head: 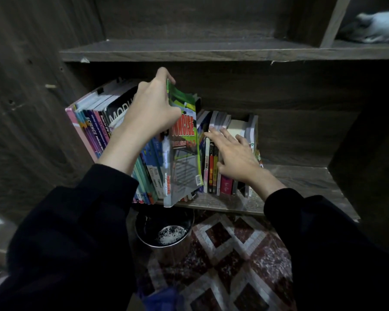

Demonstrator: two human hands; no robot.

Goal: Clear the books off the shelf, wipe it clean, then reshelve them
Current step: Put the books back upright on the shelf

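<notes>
Two groups of books stand on the lower shelf [301, 182]: tall workbooks [94, 122] leaning at the left, smaller paperbacks [213, 176] upright at the right. Between them the left hand [151, 108] grips a green paperback [184, 153] near its top, fingers curled over the upper edge. The book tilts forward, its bottom corner past the shelf's front edge. The right hand [236, 158] lies on the smaller paperbacks with its fingers spread and straight, touching them.

The green paperback looks thin, light and floppy, and its glossy cover may slip. A hold lower down along the spine would probably keep it straighter than the top edge does. The leaning workbooks may slump once it comes out.

The shelf is dark wood-grain board, with an upper board [189, 51] close above, so headroom looks tight. Below it sit a dark round bin [164, 232] and a diamond-patterned rug [234, 254].
</notes>
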